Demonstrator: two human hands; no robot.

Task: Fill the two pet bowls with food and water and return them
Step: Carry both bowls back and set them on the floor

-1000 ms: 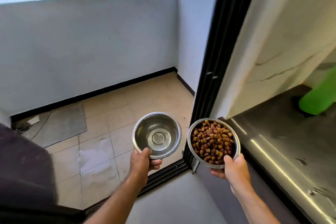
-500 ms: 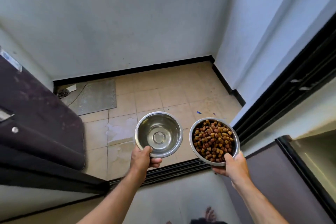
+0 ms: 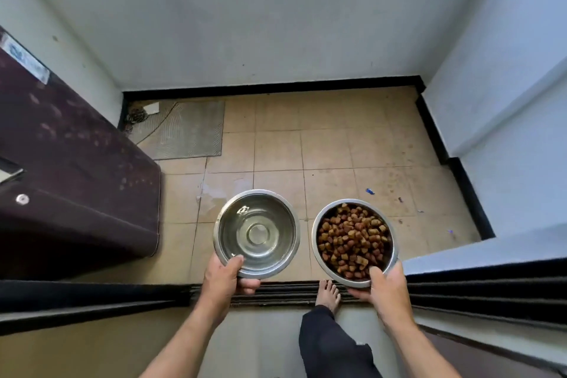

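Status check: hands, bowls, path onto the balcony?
Left hand grips water bowl; right hand grips kibble bowl. Both full, held over door track. Bare foot on track; tiled floor ahead.

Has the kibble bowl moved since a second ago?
Yes. The kibble bowl has gone forward past the black sliding-door track, now over the balcony tiles.

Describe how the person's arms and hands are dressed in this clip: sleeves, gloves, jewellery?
Both forearms are bare as far as the frame shows, with no sleeves in view. The left hand and right hand wear no gloves; no rings, watch or wristbands are visible.
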